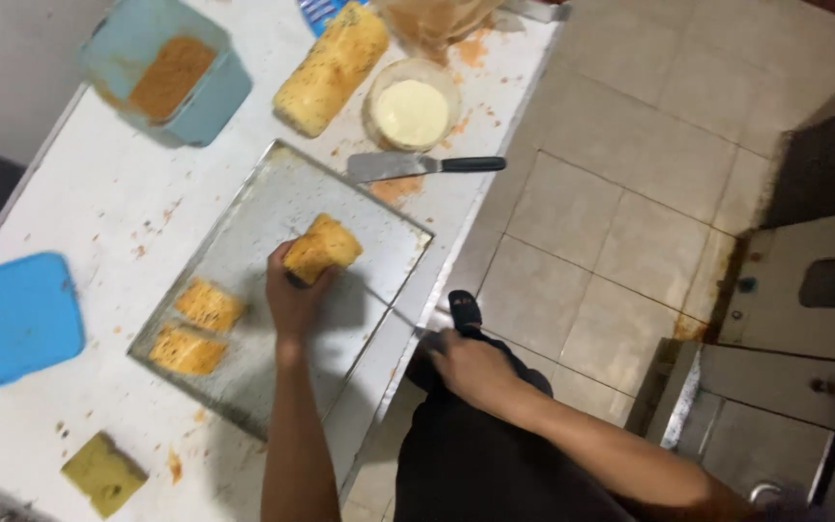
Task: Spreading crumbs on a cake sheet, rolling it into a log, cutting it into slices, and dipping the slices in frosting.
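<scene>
L hand, near centre, fingers wrapped round a yellow cake piece, holding it just above/on the metal tray; can't tell if the piece touches the tray. R hand at 4 o'clock from the L, off the table edge by the person's dark trousers, fingers curled; a thin blade seems to run from it toward the tray, but too blurred to tell what it grips.

On the tray, at 8 o'clock from the L hand: two more cake slices, side by side, close but apart. Green-yellow sponge at 7 o'clock on the table, near the front edge. Blue lid at 9 o'clock, well apart from the tray.

Farther off: spatula w/ black handle at 1 o'clock just beyond the tray corner. Behind it a round bowl of pale cream, and beside that a long uncut cake roll at 12. Blue tub w/ brown crumbs at 11 o'clock. Orange crumbs scattered over the table.
</scene>
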